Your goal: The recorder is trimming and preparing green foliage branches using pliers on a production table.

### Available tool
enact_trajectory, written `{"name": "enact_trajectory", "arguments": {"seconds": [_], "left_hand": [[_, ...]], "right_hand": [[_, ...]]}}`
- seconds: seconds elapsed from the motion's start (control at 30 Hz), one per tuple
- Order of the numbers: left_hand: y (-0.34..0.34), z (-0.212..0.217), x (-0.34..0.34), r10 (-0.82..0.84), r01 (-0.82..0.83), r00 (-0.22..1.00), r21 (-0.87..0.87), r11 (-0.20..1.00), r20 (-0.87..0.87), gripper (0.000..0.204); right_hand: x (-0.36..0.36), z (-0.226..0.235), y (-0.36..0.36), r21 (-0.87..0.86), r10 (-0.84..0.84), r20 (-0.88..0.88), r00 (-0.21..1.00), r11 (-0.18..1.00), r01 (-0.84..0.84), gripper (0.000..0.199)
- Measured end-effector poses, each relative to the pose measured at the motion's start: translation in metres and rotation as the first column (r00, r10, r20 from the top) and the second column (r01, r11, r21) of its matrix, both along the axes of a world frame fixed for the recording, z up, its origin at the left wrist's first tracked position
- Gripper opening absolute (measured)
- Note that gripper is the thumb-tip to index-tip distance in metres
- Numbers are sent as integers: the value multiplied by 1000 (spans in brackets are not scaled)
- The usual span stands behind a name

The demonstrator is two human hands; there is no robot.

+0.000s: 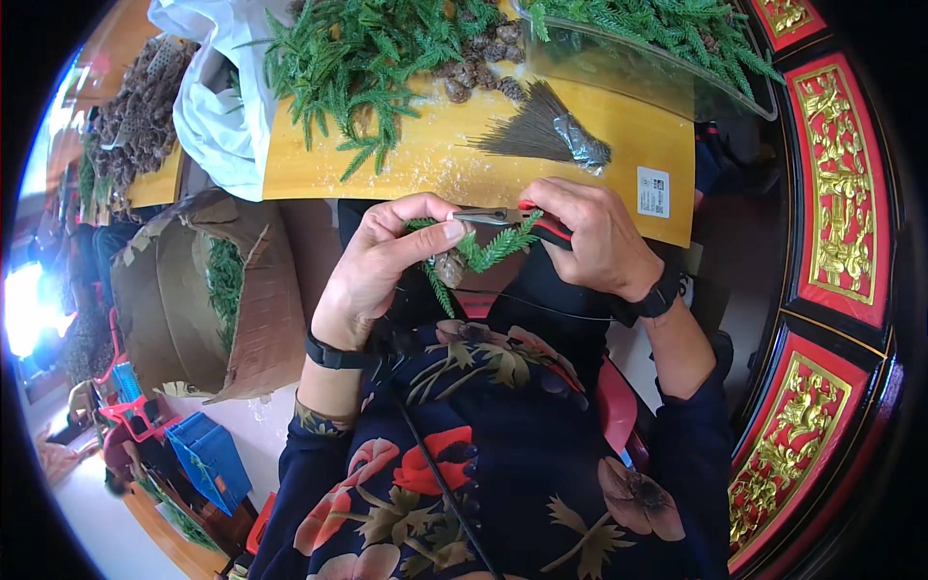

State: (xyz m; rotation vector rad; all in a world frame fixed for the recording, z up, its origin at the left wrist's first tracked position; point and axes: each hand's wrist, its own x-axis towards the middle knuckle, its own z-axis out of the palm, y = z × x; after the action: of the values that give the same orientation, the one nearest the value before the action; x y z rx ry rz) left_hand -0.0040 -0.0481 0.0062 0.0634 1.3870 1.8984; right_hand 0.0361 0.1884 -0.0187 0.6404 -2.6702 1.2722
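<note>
Left hand (394,246): thumb and forefinger pinch the upper part of the green sprig (503,247), beside the tip of the pliers (493,214).
Right hand (597,232): fingers wrap the red-and-black handles; whether the jaws bite on anything cannot be told.
Sprig: held in the air between the 2 hands, above the lap and just short of the table (638,145); 1 pine cone (448,270) hangs among its needles.
Step in hand: apparently plier work at the sprig's stem, the 2 hands close together.
Next move: seems to call for a steady left pinch and a small squeeze or turn of the right wrist, fingertips kept out of the jaws.
Table edge: runs just beyond the knuckles; the bundle of thin brown sticks (546,130) lies near it, the pile of greenery (358,58) and clear tub (628,72) farther back.
Open room: downward over the lap; the cardboard box (179,300) limits the left side, well apart from the hand.
</note>
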Motion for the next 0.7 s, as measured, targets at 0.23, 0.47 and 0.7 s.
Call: {"name": "enact_trajectory", "arguments": {"seconds": [0.23, 0.47, 0.7], "left_hand": [[3, 0, 5, 61, -124, 970, -261, 957, -235, 8], [16, 1, 10, 11, -343, 828, -492, 800, -560, 7], [6, -3, 5, 161, -182, 977, -155, 971, -137, 9]], "right_hand": [[9, 14, -10, 106, -120, 225, 967, 990, 98, 21], [13, -1, -15, -45, -40, 436, 899, 997, 66, 21], [3, -7, -2, -10, -2, 207, 978, 1000, 4, 31]]}}
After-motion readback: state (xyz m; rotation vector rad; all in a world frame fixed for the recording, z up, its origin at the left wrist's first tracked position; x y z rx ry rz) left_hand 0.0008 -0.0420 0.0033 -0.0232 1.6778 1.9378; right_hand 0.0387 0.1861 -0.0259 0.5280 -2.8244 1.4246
